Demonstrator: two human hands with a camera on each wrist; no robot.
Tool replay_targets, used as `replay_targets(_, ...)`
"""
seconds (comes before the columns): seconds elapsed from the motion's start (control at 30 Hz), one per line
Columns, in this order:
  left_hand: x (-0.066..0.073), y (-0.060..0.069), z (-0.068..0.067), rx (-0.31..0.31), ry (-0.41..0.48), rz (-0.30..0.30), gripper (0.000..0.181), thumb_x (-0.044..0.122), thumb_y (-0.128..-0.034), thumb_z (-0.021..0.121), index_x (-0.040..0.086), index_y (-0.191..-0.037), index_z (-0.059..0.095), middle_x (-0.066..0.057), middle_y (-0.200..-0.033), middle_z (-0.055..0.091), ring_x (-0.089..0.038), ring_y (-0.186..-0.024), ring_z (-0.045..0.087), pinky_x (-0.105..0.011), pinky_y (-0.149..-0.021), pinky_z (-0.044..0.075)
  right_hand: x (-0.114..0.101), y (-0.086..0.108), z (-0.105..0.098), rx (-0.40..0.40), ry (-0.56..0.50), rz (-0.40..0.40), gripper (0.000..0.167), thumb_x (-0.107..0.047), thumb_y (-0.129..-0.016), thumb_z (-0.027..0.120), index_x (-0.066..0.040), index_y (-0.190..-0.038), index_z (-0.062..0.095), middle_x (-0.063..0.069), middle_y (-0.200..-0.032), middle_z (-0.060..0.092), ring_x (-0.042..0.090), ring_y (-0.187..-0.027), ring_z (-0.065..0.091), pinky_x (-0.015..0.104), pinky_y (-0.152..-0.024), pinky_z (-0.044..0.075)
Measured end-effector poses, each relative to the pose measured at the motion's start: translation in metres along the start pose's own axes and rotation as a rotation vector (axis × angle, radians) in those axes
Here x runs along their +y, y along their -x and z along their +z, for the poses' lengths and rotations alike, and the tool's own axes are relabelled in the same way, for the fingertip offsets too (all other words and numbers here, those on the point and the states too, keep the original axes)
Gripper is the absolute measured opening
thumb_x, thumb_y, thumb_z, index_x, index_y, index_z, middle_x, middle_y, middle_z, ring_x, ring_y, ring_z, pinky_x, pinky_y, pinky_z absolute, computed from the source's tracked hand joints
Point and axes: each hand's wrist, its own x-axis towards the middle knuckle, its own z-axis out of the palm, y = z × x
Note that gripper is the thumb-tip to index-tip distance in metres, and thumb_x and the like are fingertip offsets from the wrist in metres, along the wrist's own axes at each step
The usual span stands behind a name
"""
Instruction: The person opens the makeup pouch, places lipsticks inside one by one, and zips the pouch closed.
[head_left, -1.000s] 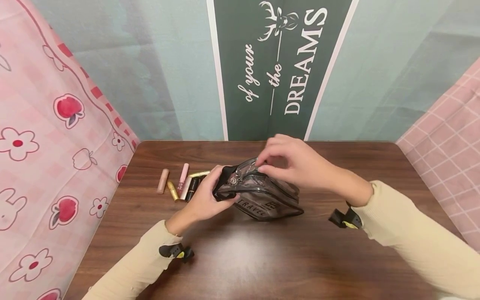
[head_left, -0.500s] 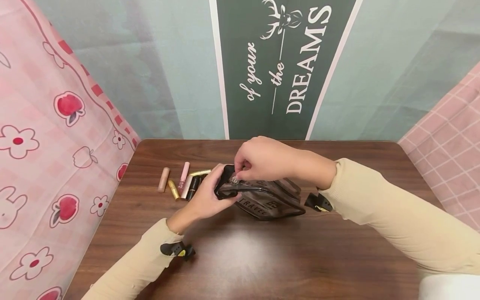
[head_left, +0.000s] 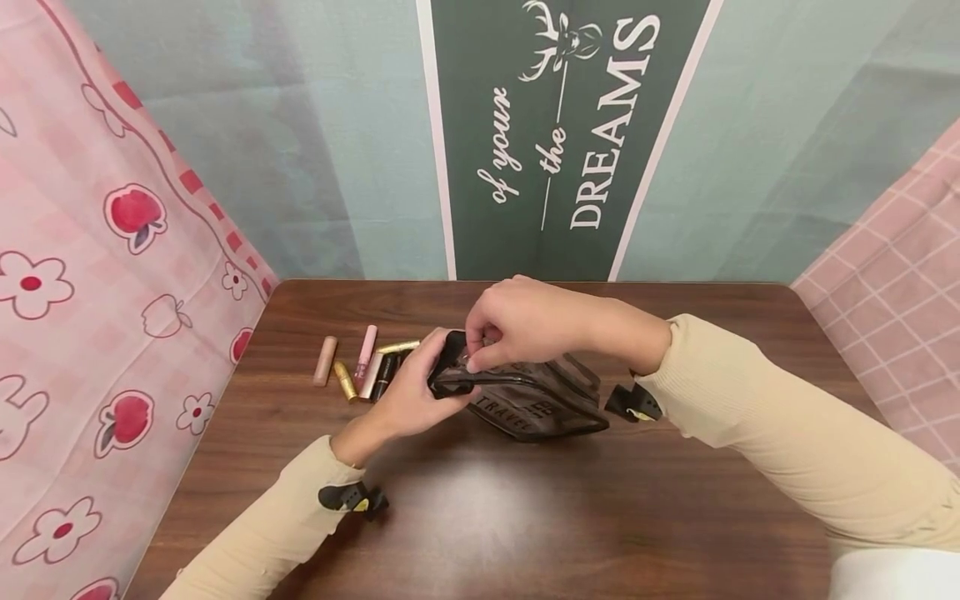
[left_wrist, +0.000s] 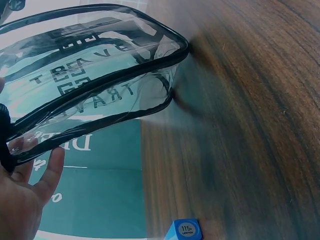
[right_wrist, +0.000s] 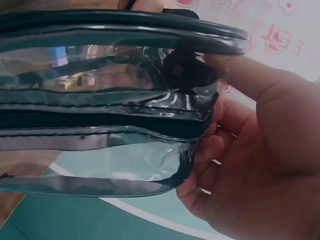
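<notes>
A see-through bag (head_left: 525, 404) with black edging and "TRAVEL" lettering sits tilted on the table. At its left end, the left hand (head_left: 412, 387) grips the black-trimmed corner between thumb and fingers. The right hand (head_left: 525, 321) is above that same end, its thumb and curled index finger pinching at the zipper pull, which they mostly cover. In the left wrist view, the left hand (left_wrist: 27, 195) holds the bag's end (left_wrist: 100, 75). The zipper (right_wrist: 170, 122) runs along the bag in the right wrist view, up to the left hand (right_wrist: 260, 145).
Left of the bag lie several lipstick-like tubes, among them a beige one (head_left: 326, 361), a gold one (head_left: 346, 381) and a pink one (head_left: 367, 346). A blue end marked "115" (left_wrist: 186, 229) shows low in the left wrist view. Curtains surround the wooden table (head_left: 675, 517).
The right hand has moved left along the bag's top to the zipper pull near the left hand, and stays there over the last half second. The left hand keeps its grip.
</notes>
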Motion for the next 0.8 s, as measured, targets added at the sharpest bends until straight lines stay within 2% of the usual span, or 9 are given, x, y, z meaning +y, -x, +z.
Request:
replay_targets(0.1,0.000,0.000,0.000,-0.003,-0.002,-0.003,0.053,0.009,-0.0794,0.082,0.010,-0.127,0.058,-0.004,-0.115,0.061,-0.018,-0.105,0.058,-0.034,-0.094,0.048,0.000,-0.002,-0.001,-0.012,0.014,0.003,0.017,-0.025,-0.090,0.078,-0.022,-0.075,0.071,-0.009,-0.056,0.051,0.007,-0.058,0.049,0.035,-0.074,0.044)
replay_targets(0.23,0.001,0.000,-0.001,-0.012,0.006,-0.014,0.053,0.009,-0.0791,0.083,0.010,-0.127,0.058,-0.003,-0.115,0.060,-0.018,-0.106,0.058,-0.034,-0.093,0.049,-0.001,-0.006,-0.002,-0.038,0.044,-0.020,0.019,-0.022,-0.090,0.077,-0.023,-0.072,0.070,-0.012,-0.058,0.055,0.006,-0.060,0.052,0.040,-0.083,0.044)
replay_targets(0.53,-0.001,0.003,0.004,-0.056,0.020,-0.027,0.045,0.010,-0.0807,0.083,0.012,-0.118,0.059,-0.003,-0.115,0.060,-0.018,-0.107,0.058,-0.035,-0.090,0.053,-0.003,-0.013,0.003,-0.112,0.056,-0.061,0.013,-0.016,-0.089,0.078,-0.021,-0.076,0.076,-0.016,-0.068,0.064,0.004,-0.066,0.058,0.034,-0.077,0.047)
replay_targets(0.67,-0.001,0.001,0.006,-0.049,0.016,-0.014,0.045,0.011,-0.0795,0.084,0.012,-0.117,0.060,-0.002,-0.114,0.060,-0.018,-0.107,0.058,-0.035,-0.092,0.052,-0.003,-0.013,0.003,-0.127,0.056,-0.069,0.017,-0.022,-0.089,0.079,-0.022,-0.073,0.074,-0.014,-0.062,0.061,0.004,-0.062,0.056,0.034,-0.074,0.043)
replay_targets(0.8,0.001,-0.002,0.007,-0.046,0.013,0.000,0.044,0.011,-0.0793,0.085,0.012,-0.116,0.060,-0.002,-0.113,0.061,-0.019,-0.107,0.058,-0.035,-0.092,0.050,-0.002,-0.013,0.004,-0.097,0.071,-0.094,0.021,-0.024,-0.089,0.078,-0.022,-0.069,0.071,-0.015,-0.059,0.058,0.004,-0.059,0.054,0.034,-0.070,0.043)
